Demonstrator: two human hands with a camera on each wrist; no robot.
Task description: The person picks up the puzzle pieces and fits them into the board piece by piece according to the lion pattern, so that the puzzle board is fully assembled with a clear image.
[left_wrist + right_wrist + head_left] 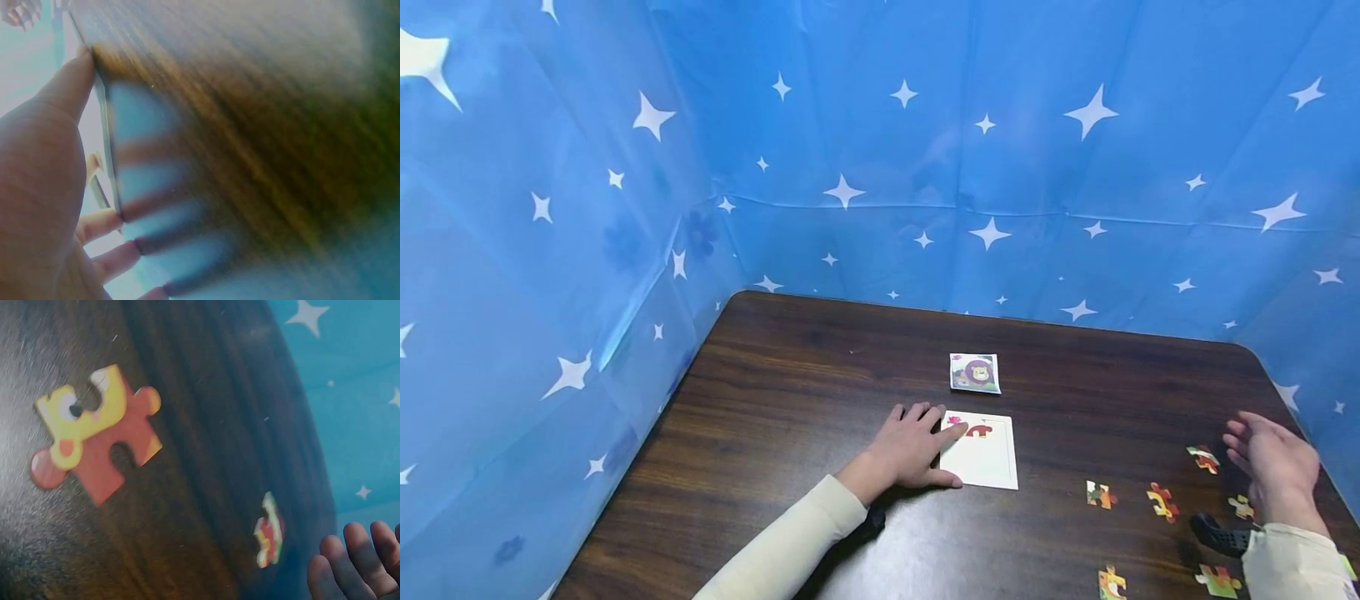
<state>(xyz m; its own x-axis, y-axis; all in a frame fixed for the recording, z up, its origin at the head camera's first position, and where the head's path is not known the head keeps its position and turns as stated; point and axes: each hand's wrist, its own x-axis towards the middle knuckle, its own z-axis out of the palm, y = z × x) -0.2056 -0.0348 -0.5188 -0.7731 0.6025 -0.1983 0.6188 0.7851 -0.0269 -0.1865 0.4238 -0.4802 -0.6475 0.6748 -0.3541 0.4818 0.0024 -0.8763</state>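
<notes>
Position of left grip [917, 446]?

— At the left edge of the white board [985, 462]. Fingers are spread wide; the index finger lies over the board, and the thumb reaches its near left corner.

Contents of the board?

— Red and pink shapes at the far edge, partly covered by the index finger. Whether they are print or pieces cannot be told. A lion card [975, 372] lies just beyond the board.

Status of right grip [1277, 467]?

— Relaxed, fingers loosely bent, near the right edge of the dark surface [775, 375]. A green-and-red puzzle piece [1204, 459] lies just beside the fingertips.

Location of other pieces?

— Scattered on the right of the surface, apart. One red-and-yellow piece [97, 434] bears a printed eye and ear.
</notes>
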